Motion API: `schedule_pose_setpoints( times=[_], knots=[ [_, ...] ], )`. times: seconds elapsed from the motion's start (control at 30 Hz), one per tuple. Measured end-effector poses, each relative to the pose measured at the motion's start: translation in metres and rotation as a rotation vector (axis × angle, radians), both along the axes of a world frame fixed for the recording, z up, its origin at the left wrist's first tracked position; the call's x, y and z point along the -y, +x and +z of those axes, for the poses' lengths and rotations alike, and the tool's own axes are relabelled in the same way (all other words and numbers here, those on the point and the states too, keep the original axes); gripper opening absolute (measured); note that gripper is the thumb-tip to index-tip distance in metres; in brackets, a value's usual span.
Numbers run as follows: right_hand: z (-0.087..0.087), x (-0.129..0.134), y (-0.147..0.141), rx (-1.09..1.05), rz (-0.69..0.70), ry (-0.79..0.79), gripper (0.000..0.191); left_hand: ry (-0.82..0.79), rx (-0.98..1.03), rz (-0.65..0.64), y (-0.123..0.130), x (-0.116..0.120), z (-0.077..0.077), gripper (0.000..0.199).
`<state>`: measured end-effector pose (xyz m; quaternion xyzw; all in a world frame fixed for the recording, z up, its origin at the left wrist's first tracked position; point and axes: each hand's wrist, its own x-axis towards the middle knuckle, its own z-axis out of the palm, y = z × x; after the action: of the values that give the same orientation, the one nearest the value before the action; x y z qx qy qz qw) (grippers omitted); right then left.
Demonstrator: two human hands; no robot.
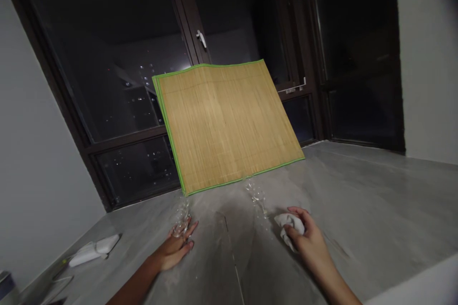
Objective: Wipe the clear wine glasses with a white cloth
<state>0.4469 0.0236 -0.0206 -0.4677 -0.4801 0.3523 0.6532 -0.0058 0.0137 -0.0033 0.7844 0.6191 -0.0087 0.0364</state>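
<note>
My right hand (pixel 304 231) holds a crumpled white cloth (pixel 289 227) over the grey stone-look sill (pixel 358 200). To the left, my left hand (pixel 177 248) lies low over the same surface with its fingers spread. A clear, shiny cluster (pixel 183 217), its kind hard to make out, overlaps the left fingers; I cannot tell whether they touch it. Another clear cluster (pixel 255 195) appears between the hands, near the lower edge of a folded bamboo mat (pixel 229 124) with green edging. The mat stands tilted back toward the window, beyond both hands.
A white device with a cord (pixel 95 250) lies on the sill at the left. Dark-framed windows (pixel 179 19) with a white handle (pixel 202 38) rise behind the mat. Walls close off both sides. A thin light line (pixel 234 264) runs along the sill between my arms.
</note>
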Motion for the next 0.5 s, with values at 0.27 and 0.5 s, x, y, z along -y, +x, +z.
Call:
schedule_pose_setpoints(
  times=[0.27,0.5],
  knots=[
    [0.003,0.002,-0.001,0.002,-0.005,0.025,0.046,-0.012,0.013,0.0,-0.01,0.018,-0.003,0.065],
    [0.003,0.003,0.0,-0.011,-0.007,0.014,0.044,0.04,0.038,-0.028,-0.022,0.027,-0.015,0.064]
  ],
)
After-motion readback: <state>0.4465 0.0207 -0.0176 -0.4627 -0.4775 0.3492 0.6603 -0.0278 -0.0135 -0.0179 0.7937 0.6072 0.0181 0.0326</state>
